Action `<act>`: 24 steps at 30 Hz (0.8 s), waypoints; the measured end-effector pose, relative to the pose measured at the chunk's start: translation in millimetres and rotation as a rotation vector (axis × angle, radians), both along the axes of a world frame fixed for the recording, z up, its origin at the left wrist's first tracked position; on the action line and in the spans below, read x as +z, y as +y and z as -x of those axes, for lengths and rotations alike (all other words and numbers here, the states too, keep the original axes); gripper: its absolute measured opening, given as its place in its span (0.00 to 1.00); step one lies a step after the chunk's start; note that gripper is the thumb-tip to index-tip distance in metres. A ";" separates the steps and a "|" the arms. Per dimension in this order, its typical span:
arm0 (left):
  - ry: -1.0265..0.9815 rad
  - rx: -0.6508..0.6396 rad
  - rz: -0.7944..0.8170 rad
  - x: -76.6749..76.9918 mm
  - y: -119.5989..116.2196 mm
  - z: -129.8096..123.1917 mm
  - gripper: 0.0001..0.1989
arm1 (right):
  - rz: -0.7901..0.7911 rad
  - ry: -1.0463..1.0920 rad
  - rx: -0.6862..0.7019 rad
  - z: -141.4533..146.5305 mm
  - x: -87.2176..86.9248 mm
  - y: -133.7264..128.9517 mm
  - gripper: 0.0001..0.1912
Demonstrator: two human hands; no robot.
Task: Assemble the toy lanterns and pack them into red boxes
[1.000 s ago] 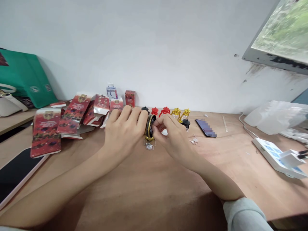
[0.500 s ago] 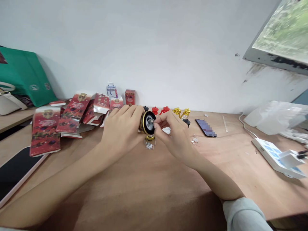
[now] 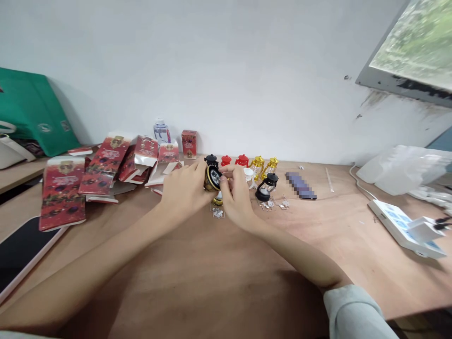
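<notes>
My left hand (image 3: 185, 188) is closed around a round black-and-gold ornament (image 3: 209, 182), tilted so its open, hollow end faces right. Inside that end a silvery, light-coloured part shows, too small to make out. My right hand (image 3: 238, 195) is closed at the right rim of the ornament, thumb and fingers drawn together; whatever lies between them is hidden. Just below the ornament is a gold base piece (image 3: 217, 201), with a small clear tag (image 3: 218, 213) in front of it. To the right of my right hand stands a black mini lantern (image 3: 267, 187).
Behind my hands stand another black lantern (image 3: 211, 160), red lanterns (image 3: 242, 160) and gold lanterns (image 3: 271, 167). Red printed boxes (image 3: 65, 193) pile up at left, near a tablet (image 3: 26, 252). A phone (image 3: 301, 185) and a power strip (image 3: 406, 230) lie at right.
My right hand has moved left and closer to my left hand, uncovering the black lantern at right. The ornament has tipped, its open end turning more upward.
</notes>
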State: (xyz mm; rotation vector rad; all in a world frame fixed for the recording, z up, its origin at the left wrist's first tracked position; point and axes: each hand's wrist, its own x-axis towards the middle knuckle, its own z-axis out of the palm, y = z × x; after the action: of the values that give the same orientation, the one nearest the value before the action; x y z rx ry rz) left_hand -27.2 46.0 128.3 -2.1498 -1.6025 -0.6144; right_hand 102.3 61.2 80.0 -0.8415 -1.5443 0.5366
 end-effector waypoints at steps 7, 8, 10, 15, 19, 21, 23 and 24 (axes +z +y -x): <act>0.168 0.009 0.107 -16.6 -2.1 -14.1 0.12 | 0.702 0.904 0.213 22.2 -16.8 10.3 0.10; 0.199 0.003 0.080 -20.1 -4.3 -16.7 0.11 | 0.740 0.917 0.221 22.6 -18.2 11.1 0.10; 0.253 0.005 -0.003 -26.8 -7.6 -21.0 0.10 | 0.819 0.955 0.249 21.9 -21.4 12.4 0.11; 0.382 -0.095 -0.343 -38.1 0.7 -18.1 0.15 | 0.919 0.995 0.361 16.2 -26.2 13.6 0.07; 0.360 -0.365 -0.445 -37.3 18.7 -3.7 0.18 | 0.948 1.005 0.441 8.9 -22.5 14.4 0.06; 0.287 -0.478 -0.374 -31.3 25.0 2.4 0.19 | 0.965 0.999 0.484 6.0 -20.5 14.9 0.07; 0.233 -0.507 -0.300 -21.6 28.1 7.5 0.16 | 0.980 0.989 0.528 3.7 -19.8 15.3 0.09; 0.211 -0.483 -0.272 -15.9 28.8 10.3 0.15 | 0.988 0.982 0.548 2.6 -19.7 15.4 0.10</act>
State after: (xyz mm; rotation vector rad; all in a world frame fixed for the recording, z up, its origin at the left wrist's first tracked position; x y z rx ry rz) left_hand -37.5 74.8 112.3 -2.3038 -0.8365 -0.6722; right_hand 99.7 76.6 60.2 -0.6445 -0.4913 1.8779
